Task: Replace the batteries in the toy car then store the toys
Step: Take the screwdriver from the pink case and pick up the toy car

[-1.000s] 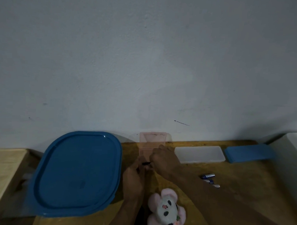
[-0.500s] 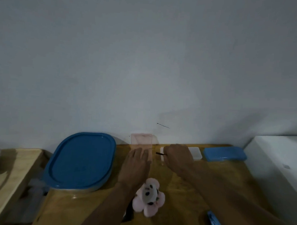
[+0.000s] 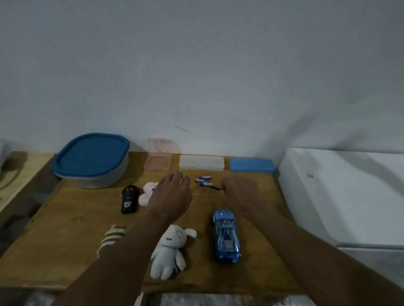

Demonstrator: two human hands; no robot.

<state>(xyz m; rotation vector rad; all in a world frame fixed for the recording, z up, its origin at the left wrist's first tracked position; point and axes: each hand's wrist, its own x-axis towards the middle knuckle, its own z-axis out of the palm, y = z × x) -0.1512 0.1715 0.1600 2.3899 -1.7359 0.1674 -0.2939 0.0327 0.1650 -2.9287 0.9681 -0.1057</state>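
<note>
- The blue toy car [image 3: 226, 239] lies on the wooden counter [image 3: 65, 228], nearer the person than either hand, its long axis running roughly away from them toward the wall.
- It sits almost directly under the right forearm, so the right hand [image 3: 238, 193] is the closer of the two; I'd judge it needs only to draw back toward the body to reach the car.
- That right hand is closed around a thin dark tool [image 3: 214, 187], likely a small screwdriver, whose tip points left toward the loose batteries [image 3: 203, 180] lying just beside it.
- The left hand [image 3: 171, 197] hovers palm down, fingers loosely spread and holding nothing, over a pink plush [image 3: 147, 193], between the black remote [image 3: 129, 199] and the batteries.
- From the left hand the car is down and to the right, past the white plush [image 3: 171, 251]; it would have to cross over to steady the car.
- The blue-lidded container [image 3: 92, 159] stands shut at the back left, well apart from the car.
</note>
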